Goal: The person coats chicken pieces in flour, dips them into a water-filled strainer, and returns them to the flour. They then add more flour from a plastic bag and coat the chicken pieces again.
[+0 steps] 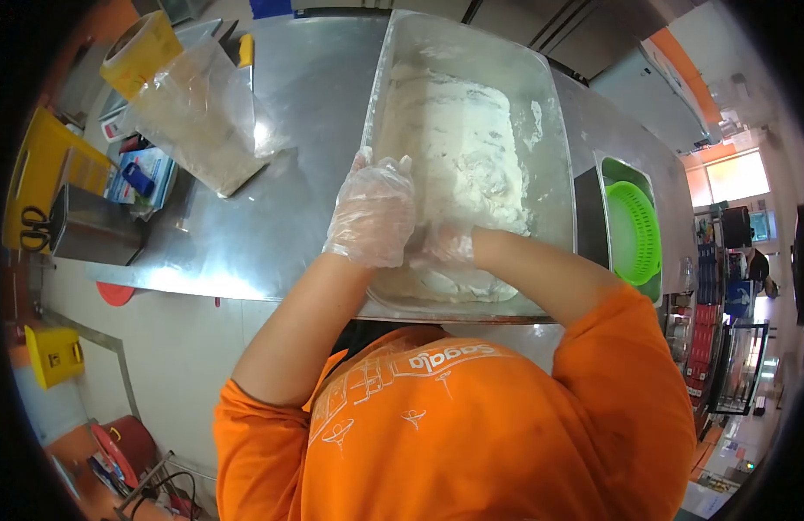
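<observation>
A deep metal pan [549,165] stands at the table's front edge with white flour [454,113] spread over its bottom. A lumpy, flour-covered mound [484,178] lies toward its right side. My left hand [371,213], in a clear plastic glove, is closed over the pan's left rim, with its back toward me and most fingers hidden. My right hand [449,245], also gloved, is low in the flour near the pan's front. It is blurred and dusted white, so its fingers and anything under them cannot be made out.
On the steel table [315,104] at left lie a clear plastic bag [202,113], a yellow tape roll [141,52], a yellow-handled tool [246,52] and a metal container [93,226] with scissors [35,229] beside it. A green basket [632,230] sits right of the pan.
</observation>
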Available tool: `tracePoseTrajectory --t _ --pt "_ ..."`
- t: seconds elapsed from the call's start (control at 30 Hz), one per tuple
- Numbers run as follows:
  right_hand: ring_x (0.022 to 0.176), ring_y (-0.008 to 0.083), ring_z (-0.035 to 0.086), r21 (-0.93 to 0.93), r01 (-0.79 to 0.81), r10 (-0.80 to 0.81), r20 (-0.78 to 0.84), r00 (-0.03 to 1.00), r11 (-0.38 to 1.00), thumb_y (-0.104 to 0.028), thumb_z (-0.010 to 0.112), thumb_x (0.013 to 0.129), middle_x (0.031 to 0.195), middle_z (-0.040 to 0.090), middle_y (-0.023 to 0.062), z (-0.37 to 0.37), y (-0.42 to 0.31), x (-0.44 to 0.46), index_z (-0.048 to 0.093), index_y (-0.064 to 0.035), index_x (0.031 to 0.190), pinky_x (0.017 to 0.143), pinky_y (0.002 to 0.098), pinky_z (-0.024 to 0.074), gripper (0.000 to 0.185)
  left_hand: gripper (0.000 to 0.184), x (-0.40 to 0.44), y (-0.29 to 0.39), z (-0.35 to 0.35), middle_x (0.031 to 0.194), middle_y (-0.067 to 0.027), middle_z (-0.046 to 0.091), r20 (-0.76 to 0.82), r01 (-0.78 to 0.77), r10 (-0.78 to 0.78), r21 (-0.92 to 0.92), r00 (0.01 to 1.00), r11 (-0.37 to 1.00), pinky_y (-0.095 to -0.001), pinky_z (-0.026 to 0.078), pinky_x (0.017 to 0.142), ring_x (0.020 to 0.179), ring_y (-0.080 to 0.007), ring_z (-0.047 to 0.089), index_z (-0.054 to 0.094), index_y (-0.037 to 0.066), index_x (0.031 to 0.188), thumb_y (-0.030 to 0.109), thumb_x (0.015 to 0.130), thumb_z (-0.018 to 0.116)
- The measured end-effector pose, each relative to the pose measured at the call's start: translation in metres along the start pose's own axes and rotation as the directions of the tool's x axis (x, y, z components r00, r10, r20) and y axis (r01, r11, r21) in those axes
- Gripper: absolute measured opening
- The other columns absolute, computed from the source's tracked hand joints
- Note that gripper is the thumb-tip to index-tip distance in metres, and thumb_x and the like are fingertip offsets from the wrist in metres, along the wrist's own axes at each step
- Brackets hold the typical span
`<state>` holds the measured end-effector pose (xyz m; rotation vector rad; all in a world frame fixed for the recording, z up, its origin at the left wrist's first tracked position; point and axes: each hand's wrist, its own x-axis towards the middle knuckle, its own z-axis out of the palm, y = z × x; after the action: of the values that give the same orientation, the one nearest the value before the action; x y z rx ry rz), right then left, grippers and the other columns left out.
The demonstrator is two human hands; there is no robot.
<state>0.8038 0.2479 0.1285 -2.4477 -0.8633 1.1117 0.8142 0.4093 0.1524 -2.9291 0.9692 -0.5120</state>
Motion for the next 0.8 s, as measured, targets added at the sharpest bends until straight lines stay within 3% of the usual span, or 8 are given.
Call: tracePoseTrajectory --t 0.07,0.2,0.27,0.33,0.43,0.53,0.63,0.8 --pt "0.100 0.0201 0.055 -0.439 -0.022 0.152 0.262 0.953 0.898 -0.032 0.045 0.089 0.105 0.061 0.0067 -0.048 -0.035 -0.033 0.048 -0.0132 0.124 0.093 0.0307 0.0416 0.040 0.017 0.001 0.001 -0.005 0.078 -0.0064 0.055 0.036 0.015 -0.016 0.023 0.999 1.000 -0.0328 0.042 0.089 0.076 -0.0196 0.054 0.057 0.004 0.092 0.011 0.078 0.052" --pt "0.114 0.0242 0.049 -0.472 -0.385 0.420 -0.035 0.907 0.793 -0.038 0.038 0.091 0.124 0.052 0.0085 -0.089 -0.011 -0.066 0.041 -0.0165 0.131 0.099 0.0316 0.0379 0.045 0.008 0.002 0.002 0.001 0.077 -0.0076 0.054 -0.048 0.023 -0.021 0.036 0.999 0.999 -0.0325 0.044 0.085 0.073 -0.0200 0.055 0.059 0.005 0.080 0.009 0.077 0.052" --pt "0.119 0.0254 0.045 0.153 -0.550 0.569 -0.146 0.809 0.821 -0.038 0.040 0.090 0.130 0.046 0.0100 -0.063 0.049 -0.045 0.040 -0.0182 0.133 0.101 0.0327 0.0367 0.047 0.008 0.002 0.002 -0.008 0.076 -0.0072 0.054 0.009 0.014 -0.015 0.060 1.000 0.998 -0.0322 0.045 0.081 0.073 -0.0194 0.055 0.058 0.005 0.082 0.008 0.079 0.051" --pt "0.122 0.0249 0.041 0.243 -0.538 0.591 -0.322 0.740 0.807 -0.036 0.044 0.089 0.134 0.042 0.0107 -0.034 0.076 -0.025 0.037 -0.0198 0.135 0.100 0.0330 0.0368 0.049 0.009 0.003 0.003 -0.013 0.076 -0.0068 0.054 0.048 0.012 -0.017 0.103 0.999 0.995 -0.0319 0.045 0.079 0.073 -0.0189 0.055 0.058 0.006 0.084 0.008 0.081 0.050" --pt "0.123 0.0226 0.038 -0.014 -0.393 0.350 -0.423 0.836 0.920 -0.032 0.051 0.086 0.136 0.039 0.0108 -0.002 0.071 0.014 0.033 -0.0216 0.137 0.098 0.0330 0.0381 0.055 0.012 0.003 0.006 -0.011 0.076 -0.0062 0.054 0.066 0.020 -0.030 0.138 0.997 0.990 -0.0315 0.044 0.078 0.075 -0.0184 0.055 0.058 0.007 0.090 0.008 0.082 0.049" --pt "0.120 0.0238 0.041 0.207 -0.016 0.058 -0.196 0.979 0.978 -0.031 0.050 0.087 0.132 0.043 0.0110 -0.001 0.080 0.016 0.038 -0.0185 0.134 0.098 0.0345 0.0364 0.050 0.021 0.003 0.001 -0.001 0.076 -0.0056 0.053 0.027 -0.017 0.014 0.126 1.000 0.992 -0.0314 0.044 0.079 0.077 -0.0182 0.055 0.056 0.007 0.101 0.008 0.082 0.049" --pt "0.110 0.0264 0.048 -0.367 0.143 -0.153 0.001 0.988 0.919 -0.029 0.048 0.088 0.123 0.051 0.0120 -0.015 0.095 -0.025 0.050 -0.0117 0.123 0.095 0.0364 0.0367 0.039 0.027 0.000 0.000 0.000 0.076 -0.0050 0.053 0.037 -0.048 0.042 0.185 0.998 0.981 -0.0310 0.044 0.079 0.078 -0.0174 0.054 0.054 0.006 0.109 0.009 0.083 0.049" --pt "0.107 0.0244 0.052 -0.068 0.194 -0.175 0.216 0.961 0.979 -0.023 0.046 0.088 0.114 0.056 0.0163 0.000 0.065 -0.052 0.055 -0.0090 0.117 0.091 0.0360 0.0401 0.033 0.026 0.003 0.001 -0.001 0.074 -0.0036 0.053 0.092 -0.004 -0.012 0.171 0.996 0.985 -0.0296 0.044 0.078 0.076 -0.0163 0.054 0.053 0.006 0.110 0.011 0.085 0.047"
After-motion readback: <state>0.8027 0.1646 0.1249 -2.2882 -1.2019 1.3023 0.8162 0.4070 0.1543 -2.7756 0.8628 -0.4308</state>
